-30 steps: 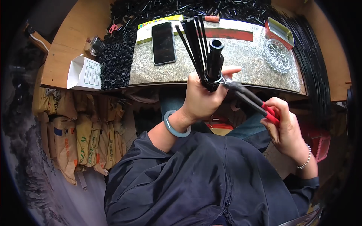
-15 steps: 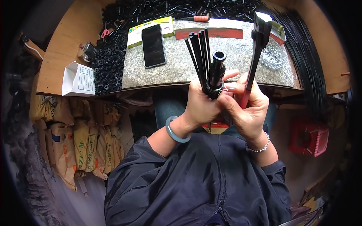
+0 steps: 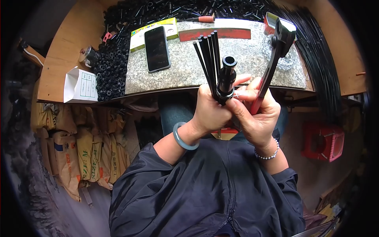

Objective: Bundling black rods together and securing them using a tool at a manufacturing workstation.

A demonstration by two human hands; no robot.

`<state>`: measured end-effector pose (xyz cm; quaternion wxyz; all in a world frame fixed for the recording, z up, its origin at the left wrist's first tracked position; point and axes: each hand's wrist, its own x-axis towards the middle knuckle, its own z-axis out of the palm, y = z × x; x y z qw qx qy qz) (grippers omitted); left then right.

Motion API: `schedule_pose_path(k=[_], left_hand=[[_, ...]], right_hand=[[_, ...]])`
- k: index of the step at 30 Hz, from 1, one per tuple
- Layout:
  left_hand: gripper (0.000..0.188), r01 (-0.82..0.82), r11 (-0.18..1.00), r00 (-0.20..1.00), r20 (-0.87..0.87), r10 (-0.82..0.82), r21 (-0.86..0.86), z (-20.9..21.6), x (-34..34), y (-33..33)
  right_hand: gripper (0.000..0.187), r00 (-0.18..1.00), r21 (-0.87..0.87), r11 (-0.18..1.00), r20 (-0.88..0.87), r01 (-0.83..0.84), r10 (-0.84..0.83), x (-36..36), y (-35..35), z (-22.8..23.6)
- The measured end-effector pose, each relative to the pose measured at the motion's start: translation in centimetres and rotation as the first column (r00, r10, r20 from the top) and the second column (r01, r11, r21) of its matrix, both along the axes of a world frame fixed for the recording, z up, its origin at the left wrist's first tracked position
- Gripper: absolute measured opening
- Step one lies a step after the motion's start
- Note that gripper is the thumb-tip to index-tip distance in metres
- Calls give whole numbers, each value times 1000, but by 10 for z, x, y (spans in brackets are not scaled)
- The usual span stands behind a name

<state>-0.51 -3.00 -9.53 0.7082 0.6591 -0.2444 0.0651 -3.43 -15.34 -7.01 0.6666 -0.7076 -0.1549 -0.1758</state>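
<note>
Just past the near edge of the bench I hold both hands together. My left hand (image 3: 211, 112) grips a bundle of thin black rods (image 3: 209, 51), which fan slightly upward. A shiny black stepped tube (image 3: 227, 79) with an open round top stands upright beside the rods in the same grasp. My right hand (image 3: 262, 118) has its palm closed on a long red-handled tool with a broad black head (image 3: 284, 39), tilted up to the right. Its thumb and forefinger pinch a thin whitish strip (image 3: 237, 95) against the tube's lower part. Where the strip ends is hidden by my fingers.
A stone-patterned board (image 3: 181, 77) on the bench bears a phone (image 3: 157, 49), a flat box and a red bar (image 3: 215, 34). Small black parts (image 3: 112, 75) heap left and behind; long black rods (image 3: 321, 67) lie right. A white carton (image 3: 81, 86) stands at the left edge.
The black head of the tool has tipped to the right. Both hands keep their grips, and the pinched strip shows less. The whole view has shifted slightly.
</note>
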Motion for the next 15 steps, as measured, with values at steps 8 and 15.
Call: schedule_pose_path(k=[8,15], left_hand=[[35,-5,994,994,106,-6,106,15,1,9],[27,-44,999,992,122,44,-6,3,7,1]], right_hand=[[18,999,-4,999,9,-48,48,6,-4,-2],[23,989,-134,981,57,144,-137,2,2,17]])
